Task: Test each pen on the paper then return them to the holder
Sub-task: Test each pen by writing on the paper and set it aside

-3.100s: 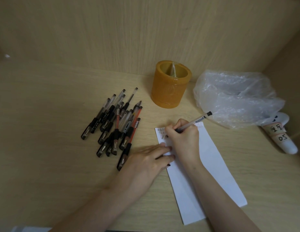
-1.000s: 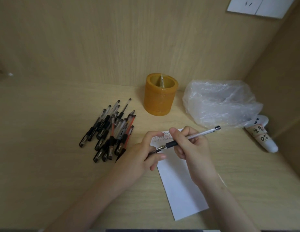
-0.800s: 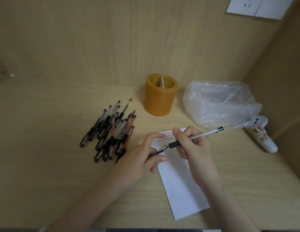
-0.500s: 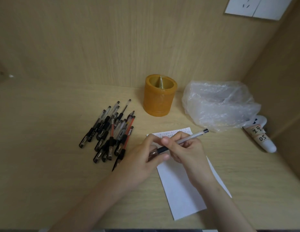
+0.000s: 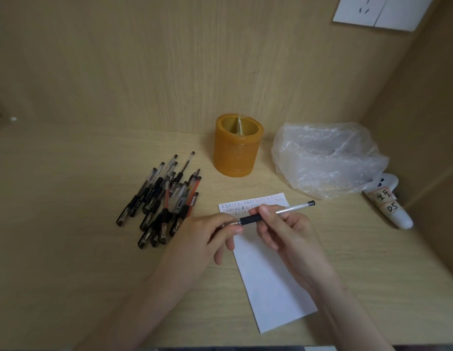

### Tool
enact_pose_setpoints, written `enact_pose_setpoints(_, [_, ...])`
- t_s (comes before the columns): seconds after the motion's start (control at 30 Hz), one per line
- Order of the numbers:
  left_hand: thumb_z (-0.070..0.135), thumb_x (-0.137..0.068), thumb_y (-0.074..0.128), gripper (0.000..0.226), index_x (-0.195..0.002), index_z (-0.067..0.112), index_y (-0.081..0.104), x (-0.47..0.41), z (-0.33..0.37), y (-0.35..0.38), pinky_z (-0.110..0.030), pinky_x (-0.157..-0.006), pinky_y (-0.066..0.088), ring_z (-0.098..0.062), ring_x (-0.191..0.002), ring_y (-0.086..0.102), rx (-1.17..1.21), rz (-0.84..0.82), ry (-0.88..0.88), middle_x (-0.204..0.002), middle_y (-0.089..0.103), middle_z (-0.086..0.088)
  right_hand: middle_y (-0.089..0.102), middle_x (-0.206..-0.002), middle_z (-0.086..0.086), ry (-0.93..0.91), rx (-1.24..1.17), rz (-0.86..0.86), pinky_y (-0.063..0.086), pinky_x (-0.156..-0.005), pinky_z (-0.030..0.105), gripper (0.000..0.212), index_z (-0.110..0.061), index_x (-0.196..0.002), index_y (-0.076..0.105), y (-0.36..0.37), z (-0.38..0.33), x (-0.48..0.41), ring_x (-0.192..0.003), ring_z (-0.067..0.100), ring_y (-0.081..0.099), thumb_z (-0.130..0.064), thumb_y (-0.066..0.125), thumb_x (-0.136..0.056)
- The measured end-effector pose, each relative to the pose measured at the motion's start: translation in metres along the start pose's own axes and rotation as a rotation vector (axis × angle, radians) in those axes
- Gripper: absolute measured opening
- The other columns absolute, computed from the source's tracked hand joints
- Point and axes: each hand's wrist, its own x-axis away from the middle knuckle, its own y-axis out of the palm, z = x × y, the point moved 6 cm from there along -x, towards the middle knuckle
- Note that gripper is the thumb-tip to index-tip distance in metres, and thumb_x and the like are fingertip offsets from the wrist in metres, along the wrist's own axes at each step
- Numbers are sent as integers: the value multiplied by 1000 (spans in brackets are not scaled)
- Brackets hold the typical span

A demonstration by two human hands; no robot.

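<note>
A clear pen with a black grip [image 5: 291, 209] lies level above the top of the white paper strip [image 5: 268, 287]. My right hand [image 5: 288, 236] holds it at the grip. My left hand [image 5: 205, 241] pinches its tip end; whether a cap sits between those fingers I cannot tell. Rows of small test marks run along the paper's top edge. The orange round holder [image 5: 235, 153] stands at the back with a divider inside and no pens showing. Several capped pens [image 5: 164, 198], black and red, lie in a pile to the left of the paper.
A crumpled clear plastic bag [image 5: 326, 160] lies right of the holder. A white labelled tube [image 5: 390, 206] rests against the right wall. Wooden walls close in the desk at the back and right. A white wall socket [image 5: 372, 8] is at the upper right.
My right hand stopped writing and lifted the pen off the paper. My left hand left the paper and closed on the pen's tip end. The pen now lies nearly level.
</note>
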Motion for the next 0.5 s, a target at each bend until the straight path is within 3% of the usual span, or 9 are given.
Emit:
enact_pose_setpoints(0.17, [31,-91,52,28,-67,16,58,-1,4,7,-28,-51,42,-13,-39,46,-6,42,6,-46,53,-3,46,-56,2,7,-23,32,31,-49,15,29,-5,-86,70,-2,0,2,-46,10,32,-31,58,-84])
enact_pose_setpoints(0.3, [32,-92,49,23,-75,21,59,0,1,18,-28,-55,46,-8,-42,50,27,-17,-71,-59,63,4,51,-57,4,-38,88,113,38,-53,20,32,-6,-83,63,1,0,0,-52,13,43,-34,50,-93])
enact_pose_setpoints(0.37, [40,-90,49,20,-81,26,60,-5,1,23,-29,-63,50,-3,-52,57,15,-30,-84,-67,66,9,62,-71,8,-64,107,153,48,-68,24,34,-6,-81,57,-1,-8,-11,-68,18,58,-29,41,-100])
enact_pose_setpoints(0.43, [48,-87,48,23,-102,35,60,-14,2,25,-25,-74,49,2,-74,61,-7,-21,-97,-82,67,16,68,-82,9,-101,39,136,53,-79,33,28,-6,-85,51,-9,-29,-26,-82,22,66,-23,36,-102])
enact_pose_setpoints(0.5, [45,-89,48,33,-118,33,55,-23,0,24,-8,-76,42,6,-88,56,-14,5,-78,-99,62,20,62,-71,2,-182,168,166,51,-73,32,24,-11,-84,49,-30,-59,-41,-73,17,64,-21,37,-102])
